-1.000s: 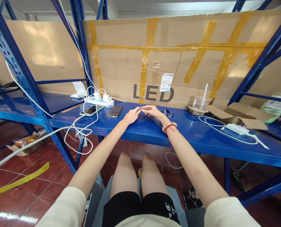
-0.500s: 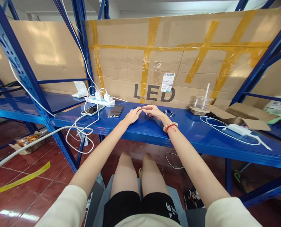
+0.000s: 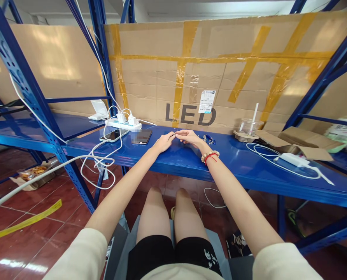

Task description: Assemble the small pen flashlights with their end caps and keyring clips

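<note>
My left hand point(image 3: 163, 142) and my right hand point(image 3: 189, 137) meet at their fingertips just above the blue shelf point(image 3: 173, 163). The fingers of both are pinched together around something small and dark, too tiny to name. A beaded bracelet point(image 3: 210, 156) with a red cord circles my right wrist. Just past the right hand lies a cluster of small blue and metallic pieces point(image 3: 209, 139), partly hidden by that hand. To the left of my left hand a dark phone point(image 3: 142, 137) lies flat on the shelf.
A white power strip point(image 3: 123, 124) with plugs and looping white cables stands at the left, near another phone point(image 3: 114, 135). On the right are a plastic cup point(image 3: 250, 126) with a straw, an opened cardboard box point(image 3: 298, 140) and a white adapter point(image 3: 296, 160). Large cardboard point(image 3: 150, 77) backs the shelf.
</note>
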The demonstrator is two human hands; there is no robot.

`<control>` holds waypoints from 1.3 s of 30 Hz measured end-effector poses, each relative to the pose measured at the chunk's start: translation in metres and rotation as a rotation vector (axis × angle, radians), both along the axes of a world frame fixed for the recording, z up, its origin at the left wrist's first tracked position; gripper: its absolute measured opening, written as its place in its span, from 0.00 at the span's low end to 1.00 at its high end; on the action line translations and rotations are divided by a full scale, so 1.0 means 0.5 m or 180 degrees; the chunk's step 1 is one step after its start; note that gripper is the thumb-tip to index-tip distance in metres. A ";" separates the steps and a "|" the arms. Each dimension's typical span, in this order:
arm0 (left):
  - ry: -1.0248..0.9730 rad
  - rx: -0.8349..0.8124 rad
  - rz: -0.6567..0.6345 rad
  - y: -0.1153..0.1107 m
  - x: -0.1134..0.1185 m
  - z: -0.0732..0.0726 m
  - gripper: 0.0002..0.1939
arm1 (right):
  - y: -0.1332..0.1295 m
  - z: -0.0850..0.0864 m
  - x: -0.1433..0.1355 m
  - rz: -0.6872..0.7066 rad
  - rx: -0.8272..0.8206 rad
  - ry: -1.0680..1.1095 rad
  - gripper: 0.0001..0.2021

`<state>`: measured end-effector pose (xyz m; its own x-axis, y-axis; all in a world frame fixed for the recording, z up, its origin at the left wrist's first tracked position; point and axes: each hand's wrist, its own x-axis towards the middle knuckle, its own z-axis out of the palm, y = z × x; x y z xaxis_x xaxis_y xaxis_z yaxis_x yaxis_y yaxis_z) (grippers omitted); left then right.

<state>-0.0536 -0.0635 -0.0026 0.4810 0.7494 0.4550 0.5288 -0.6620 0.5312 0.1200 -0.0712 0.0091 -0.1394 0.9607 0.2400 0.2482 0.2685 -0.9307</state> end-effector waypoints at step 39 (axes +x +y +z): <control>0.0054 0.0491 -0.0425 0.010 -0.011 -0.002 0.09 | -0.036 0.013 -0.009 -0.0214 -0.0084 -0.0368 0.17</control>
